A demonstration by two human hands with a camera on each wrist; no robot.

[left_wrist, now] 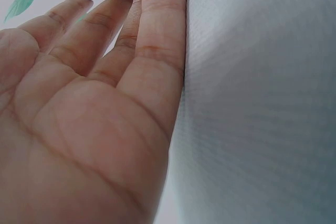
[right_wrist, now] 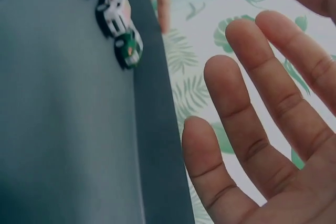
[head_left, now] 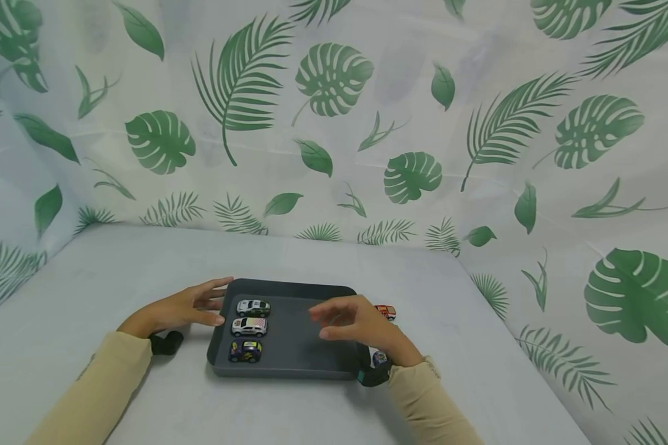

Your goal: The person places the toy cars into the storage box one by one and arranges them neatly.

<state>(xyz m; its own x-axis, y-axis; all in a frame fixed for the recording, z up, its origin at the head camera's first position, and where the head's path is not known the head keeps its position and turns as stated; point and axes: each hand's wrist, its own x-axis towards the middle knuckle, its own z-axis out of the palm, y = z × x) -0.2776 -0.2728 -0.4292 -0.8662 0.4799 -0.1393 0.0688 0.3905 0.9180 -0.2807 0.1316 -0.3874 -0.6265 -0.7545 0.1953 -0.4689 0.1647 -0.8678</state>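
Along the left side of a dark grey tray (head_left: pixel 296 327), three toy cars (head_left: pixel 248 327), markings too small to read.
White-and-green car (head_left: pixel 253 308) farthest, white car (head_left: pixel 247 326) midway, purple-and-yellow car (head_left: pixel 245 351) nearest. The left hand (head_left: pixel 180 309), fingers extended, touches the rim; the right hand (head_left: pixel 362 324), fingers spread, is above the tray. On the bench (head_left: pixel 289 411) to the right, an orange car (head_left: pixel 386 312).

Tray (head_left: pixel 292 346) matt, smooth plastic; toy cars (head_left: pixel 248 327) glossy.
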